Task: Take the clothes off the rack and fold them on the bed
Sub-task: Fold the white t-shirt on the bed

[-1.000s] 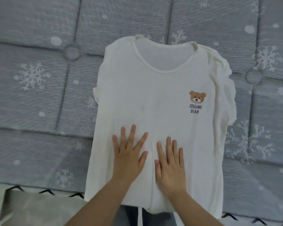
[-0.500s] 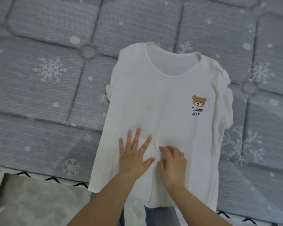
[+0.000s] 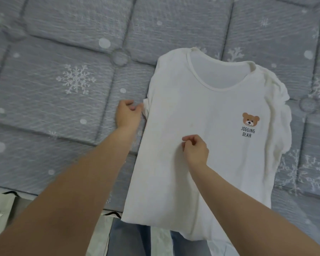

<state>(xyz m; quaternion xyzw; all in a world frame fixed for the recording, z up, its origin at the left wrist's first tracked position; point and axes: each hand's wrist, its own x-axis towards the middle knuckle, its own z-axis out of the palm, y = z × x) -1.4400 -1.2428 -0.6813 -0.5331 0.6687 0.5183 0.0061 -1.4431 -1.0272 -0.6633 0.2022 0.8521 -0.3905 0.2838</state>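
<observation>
Shirt: white short-sleeved cotton T-shirt (image 3: 201, 137) lies front-up and flat, filling the centre and right of the head view, neckline toward the top of the frame, hem hanging just over the near edge of the bed at the bottom.
Print: small brown bear face with the black words JOGGING BEAR (image 3: 249, 124), right of centre on the chest.
Bed: grey quilted mattress cover with white snowflakes and dots (image 3: 63, 84) spreads across the whole upper frame and under the shirt.
Left hand: left hand (image 3: 127, 115) sits at centre-left, right at the shirt's left sleeve edge; fingers curled in, tips meeting the cloth there, and it looks like a pinch on the sleeve, though motion blur softens it.
Right hand: right hand (image 3: 194, 148) rests mid-shirt, just below centre; fingers bent and drawn together, nipping up a small bit of the white fabric.
Right sleeve: bunched and rumpled cloth along the shirt's right edge, at the frame's right side.
Below the bed: blue denim trouser legs (image 3: 129, 239) at bottom centre, pale glossy floor (image 3: 0, 211) at bottom left.
</observation>
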